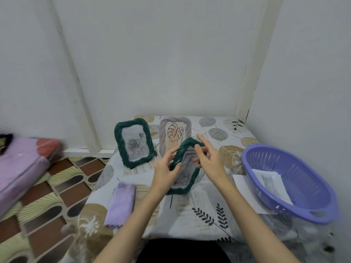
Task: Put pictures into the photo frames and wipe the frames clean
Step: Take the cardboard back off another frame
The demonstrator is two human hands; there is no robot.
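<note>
Left grip (pixel 167 169) round green frame (pixel 185 168) — right hand (pixel 208 158) loose.

A home, by the look of it: a small room corner with plain white walls (pixel 171 54) and patterned floor tiles (pixel 57 186). A leaf-print cloth (pixel 209 215) covers the desk, decorative photo frames (pixel 133 143) stand on it, a plastic basket (pixel 290 183) sits at its right, and folded bedding (pixel 20 168) lies at the left.
</note>
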